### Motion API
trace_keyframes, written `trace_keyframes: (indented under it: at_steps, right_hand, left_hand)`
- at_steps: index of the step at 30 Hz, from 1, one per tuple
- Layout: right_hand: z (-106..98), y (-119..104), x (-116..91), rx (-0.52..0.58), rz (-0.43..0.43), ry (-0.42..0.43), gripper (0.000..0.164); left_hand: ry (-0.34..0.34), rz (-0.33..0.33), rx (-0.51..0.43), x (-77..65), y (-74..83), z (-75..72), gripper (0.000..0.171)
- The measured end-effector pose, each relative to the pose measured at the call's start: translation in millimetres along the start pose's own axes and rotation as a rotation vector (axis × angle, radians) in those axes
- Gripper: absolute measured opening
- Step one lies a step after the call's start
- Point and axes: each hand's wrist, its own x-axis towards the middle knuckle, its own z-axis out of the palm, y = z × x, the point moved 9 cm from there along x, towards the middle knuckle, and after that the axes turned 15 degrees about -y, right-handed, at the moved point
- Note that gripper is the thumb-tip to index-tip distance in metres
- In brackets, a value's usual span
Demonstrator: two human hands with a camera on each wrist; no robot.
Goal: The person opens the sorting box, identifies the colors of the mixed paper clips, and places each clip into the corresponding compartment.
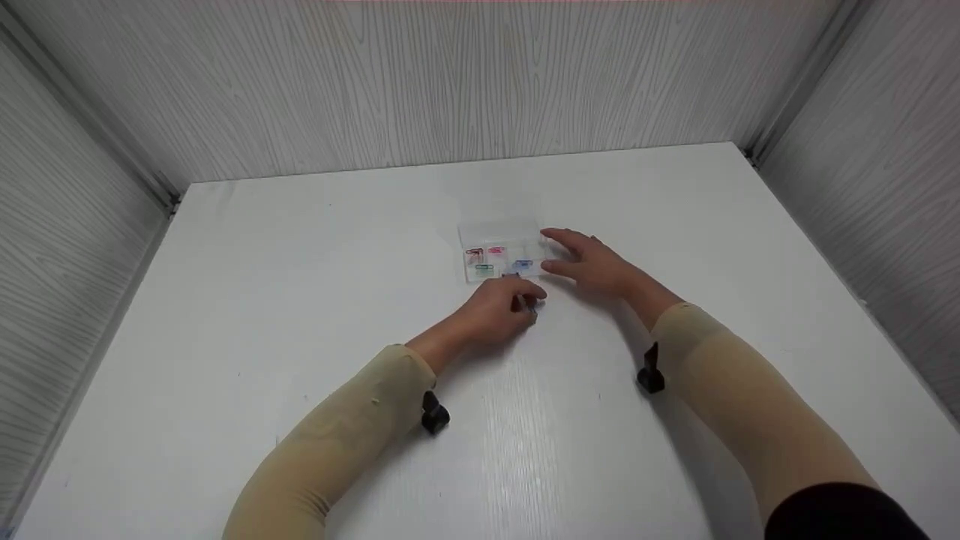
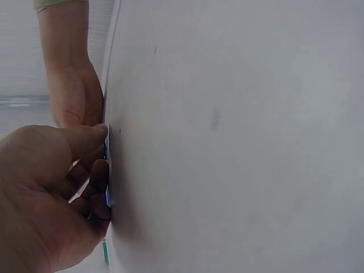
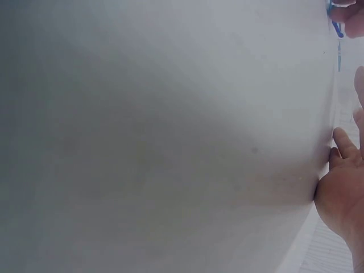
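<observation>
A clear plastic box (image 1: 499, 230) with compartments lies on the white table, its lid laid back at the far side. Red paper clips (image 1: 474, 252), pink paper clips (image 1: 496, 250), green paper clips (image 1: 484, 268) and blue paper clips (image 1: 523, 264) sit in separate compartments. Just in front of the box, my left hand (image 1: 495, 311) has curled fingers; blue paper clips (image 3: 336, 27) show at its fingertips in the right wrist view. My right hand (image 1: 596, 266) is at the box's right end, thumb and fingers spread apart around that edge.
The white table (image 1: 300, 262) spreads around the box on all sides. Behind it stands a wood-grain panel (image 1: 450, 82), with side panels at left (image 1: 67, 165) and right (image 1: 862, 165). Black wrist cameras hang under both sleeves.
</observation>
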Motion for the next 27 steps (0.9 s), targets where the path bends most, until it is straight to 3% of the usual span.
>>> trace_keyframes:
  at_steps: [17,27]
  right_hand:
    - [-0.4,2.6,0.2,-0.007,0.023,-0.004,0.075]
    - [0.4,1.2,-0.8,0.013,-0.015,0.006,0.074]
  left_hand:
    - [-0.001,-0.047,0.077,1.2,-4.4,-1.2,0.016]
    - [-0.006,0.006,0.130,2.0,-0.2,-0.5,0.010]
